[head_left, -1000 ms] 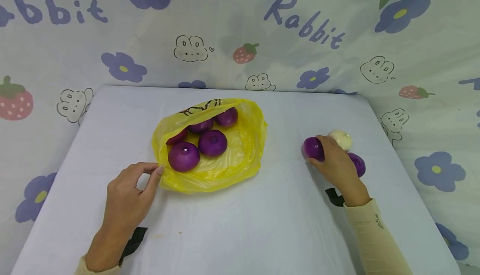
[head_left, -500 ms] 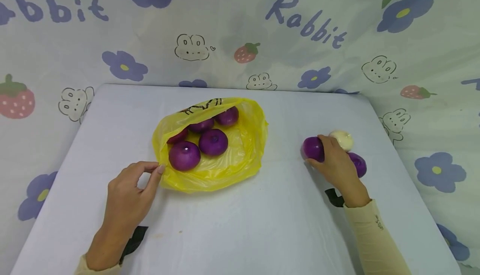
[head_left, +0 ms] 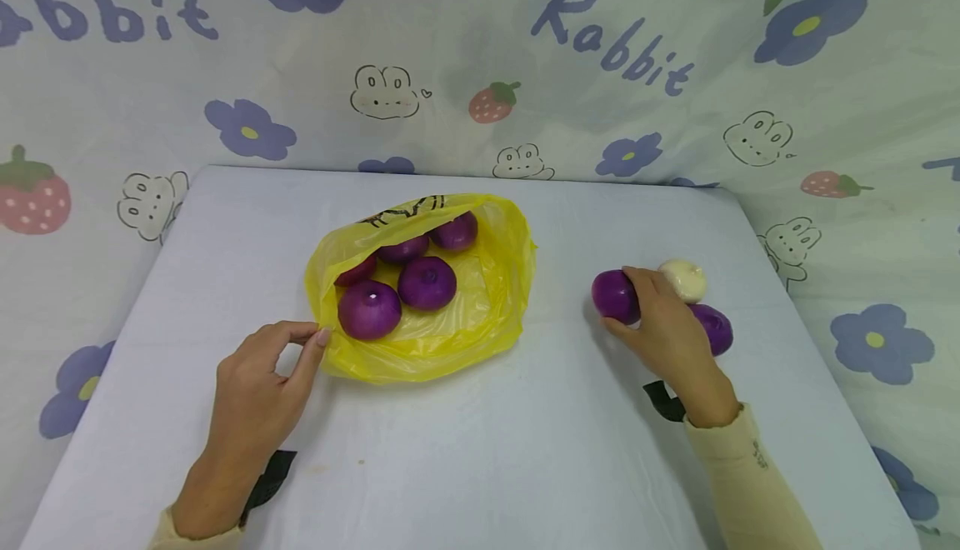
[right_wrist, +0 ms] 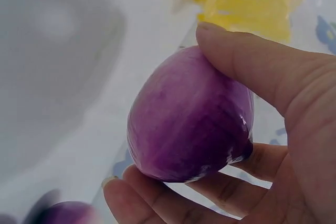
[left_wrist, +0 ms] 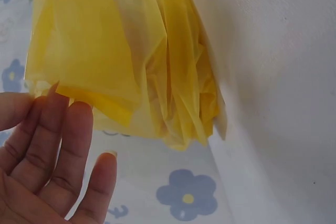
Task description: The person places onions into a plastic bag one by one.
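Observation:
A yellow plastic bag [head_left: 457, 342] lies with its mouth wide on the left half of the table, several purple onions [head_left: 370, 310] inside. The thumb and fingertips of my left hand [head_left: 262, 392] pinch the bag's near left rim; the left wrist view shows the thin film [left_wrist: 94, 45] between them. On the right side, my right hand [head_left: 675, 342] grips another purple onion [right_wrist: 189, 119], thumb on one side and fingers curled under the other. Beside that hand sit a white onion [head_left: 684, 281] and one more purple onion [head_left: 714, 330], partly hidden by the hand.
A white cloth covers the table [head_left: 480, 458]. Behind it hangs a curtain [head_left: 450, 42] printed with flowers, rabbits and strawberries. Dark straps [head_left: 270, 483] show at both wrists. Bare tabletop lies between the bag and the right-hand onions.
My right hand has shifted slightly left with the purple onion in its grip. My left hand keeps its pinch on the bag's rim, and the bag stays put.

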The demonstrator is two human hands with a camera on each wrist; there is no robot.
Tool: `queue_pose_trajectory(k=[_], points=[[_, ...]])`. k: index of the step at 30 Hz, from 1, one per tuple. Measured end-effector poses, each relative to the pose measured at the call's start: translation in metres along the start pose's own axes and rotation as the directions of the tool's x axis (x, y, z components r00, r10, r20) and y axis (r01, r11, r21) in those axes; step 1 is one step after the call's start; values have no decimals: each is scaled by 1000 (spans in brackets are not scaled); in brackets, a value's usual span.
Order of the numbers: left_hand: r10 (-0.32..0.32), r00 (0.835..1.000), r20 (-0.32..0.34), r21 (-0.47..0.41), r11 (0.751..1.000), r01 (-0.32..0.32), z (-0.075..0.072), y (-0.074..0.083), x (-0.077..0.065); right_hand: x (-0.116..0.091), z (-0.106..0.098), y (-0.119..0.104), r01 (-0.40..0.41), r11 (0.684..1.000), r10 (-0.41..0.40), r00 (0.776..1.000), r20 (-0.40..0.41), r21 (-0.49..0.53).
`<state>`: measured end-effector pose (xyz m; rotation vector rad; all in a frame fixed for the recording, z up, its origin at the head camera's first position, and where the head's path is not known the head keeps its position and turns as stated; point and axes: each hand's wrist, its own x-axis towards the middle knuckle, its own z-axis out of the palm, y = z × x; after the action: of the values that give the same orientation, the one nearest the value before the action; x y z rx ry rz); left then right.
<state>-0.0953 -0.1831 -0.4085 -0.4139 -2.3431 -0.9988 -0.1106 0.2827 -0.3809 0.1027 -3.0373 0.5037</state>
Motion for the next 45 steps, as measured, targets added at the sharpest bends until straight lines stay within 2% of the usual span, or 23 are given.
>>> queue_pose_trajectory(k=[9, 19, 25, 32, 38, 45], points=[[10, 1000, -6, -3, 1000, -10, 1, -1, 0, -6, -8, -26, 38, 999, -39, 999, -13, -26], [-7, 1000, 3, 9, 1000, 7, 0, 0, -1, -10, -17, -57, 166, 985, -168, 985, -50, -36], [-7, 1000, 3, 10, 1000, 7, 0, -1, -1, -8, -20, -75, 236, 972, -236, 971, -33, -26], [-4, 1000, 7, 16, 1000, 4, 1, -2, -1, -2, -16, -92, 320, 947, -320, 947, -20, -10], [-2, 1000, 5, 11, 1000, 2, 0, -2, -2, 3, -8, -107, 353, 936, -353, 935, 20, -6], [19, 1000, -6, -4, 1000, -19, 1, -3, -2, 15, 3, -125, 411, 911, -412, 909, 56, 29]])
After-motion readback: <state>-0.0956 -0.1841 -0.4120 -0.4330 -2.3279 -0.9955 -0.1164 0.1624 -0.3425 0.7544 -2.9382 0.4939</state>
